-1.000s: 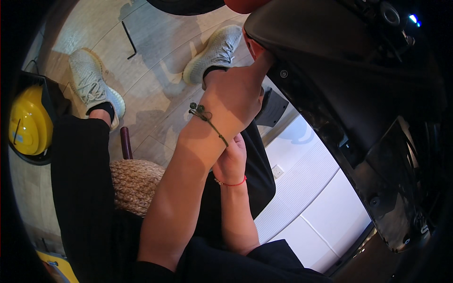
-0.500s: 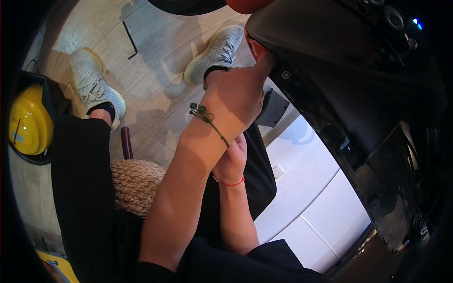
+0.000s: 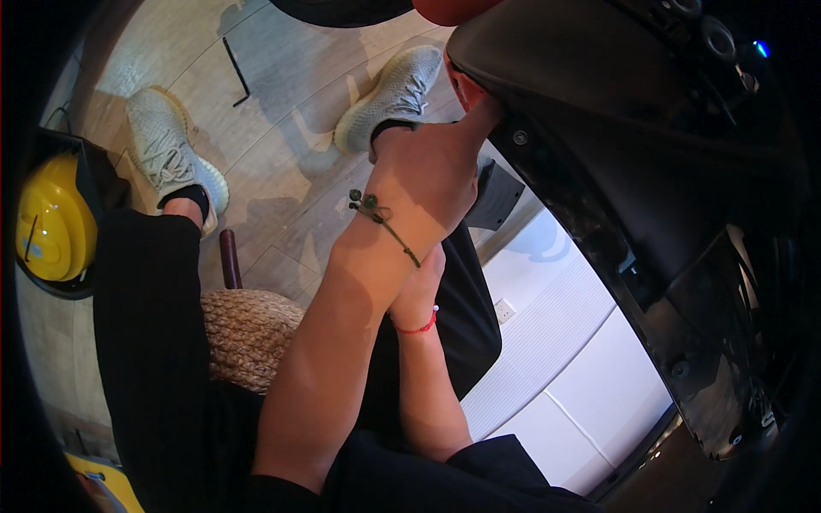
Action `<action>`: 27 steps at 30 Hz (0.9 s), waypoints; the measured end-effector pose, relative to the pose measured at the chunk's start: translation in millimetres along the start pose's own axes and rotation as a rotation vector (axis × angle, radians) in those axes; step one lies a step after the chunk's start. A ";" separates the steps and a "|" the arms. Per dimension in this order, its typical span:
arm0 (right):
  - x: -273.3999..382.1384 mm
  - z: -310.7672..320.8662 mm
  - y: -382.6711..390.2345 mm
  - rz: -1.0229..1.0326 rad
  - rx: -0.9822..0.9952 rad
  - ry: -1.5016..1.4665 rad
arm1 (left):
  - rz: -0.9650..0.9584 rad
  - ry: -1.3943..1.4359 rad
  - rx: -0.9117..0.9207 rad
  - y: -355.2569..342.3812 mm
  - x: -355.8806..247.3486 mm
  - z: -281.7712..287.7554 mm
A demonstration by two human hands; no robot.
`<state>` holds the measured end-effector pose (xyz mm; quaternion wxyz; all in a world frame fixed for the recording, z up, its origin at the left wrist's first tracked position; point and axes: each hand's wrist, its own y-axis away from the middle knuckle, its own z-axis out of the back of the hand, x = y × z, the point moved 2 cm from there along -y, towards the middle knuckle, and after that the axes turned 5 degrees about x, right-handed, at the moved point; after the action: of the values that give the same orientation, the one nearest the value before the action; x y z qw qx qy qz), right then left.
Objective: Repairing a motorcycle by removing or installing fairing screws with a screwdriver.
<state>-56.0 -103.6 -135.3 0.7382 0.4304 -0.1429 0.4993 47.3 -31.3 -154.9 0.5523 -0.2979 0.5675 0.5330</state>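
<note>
My left hand (image 3: 430, 175), below a green cord bracelet (image 3: 389, 224), reaches to the left edge of a large black body panel (image 3: 547, 64). Its thumb lies over that edge, beside a red part (image 3: 464, 89); its other fingers are out of sight behind the hand and panel, so I see only part of the grip. Under the left wrist is my right hand (image 3: 419, 295), with a red cord bracelet (image 3: 417, 328). The left forearm covers its fingers, and what it touches is hidden. A dark grey bracket-like piece (image 3: 499, 197) shows just past the left hand.
On the wood-look floor lies a black hex key (image 3: 236, 73). A yellow hard hat (image 3: 56, 218) sits in a black container at left. Between my legs are a woven stool (image 3: 248, 333) and a dark handle (image 3: 231, 259). A black tyre (image 3: 342, 10) shows at top.
My right hand has turned at the wrist and slid a little further up behind the left wrist. The left hand keeps its place at the panel edge, its forearm shifted slightly right.
</note>
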 end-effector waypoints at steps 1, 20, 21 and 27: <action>-0.1 -1.2 0.4 -0.017 0.020 -0.116 | 0.005 0.014 0.002 -0.4 -0.6 0.6; 6.3 -8.8 5.8 -0.399 0.010 -1.167 | 0.001 -0.020 0.050 -1.0 0.0 4.5; 5.9 -9.2 6.3 -0.399 0.011 -1.167 | 0.007 -0.018 0.058 -0.9 0.2 4.5; -14.2 -4.5 8.6 -0.369 0.254 -1.309 | 0.002 -0.029 0.033 -0.2 -2.2 2.8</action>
<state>-70.9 -107.6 -142.8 0.5168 0.7436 -0.4240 0.0159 48.8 -29.2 -152.4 0.5650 -0.2804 0.5684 0.5284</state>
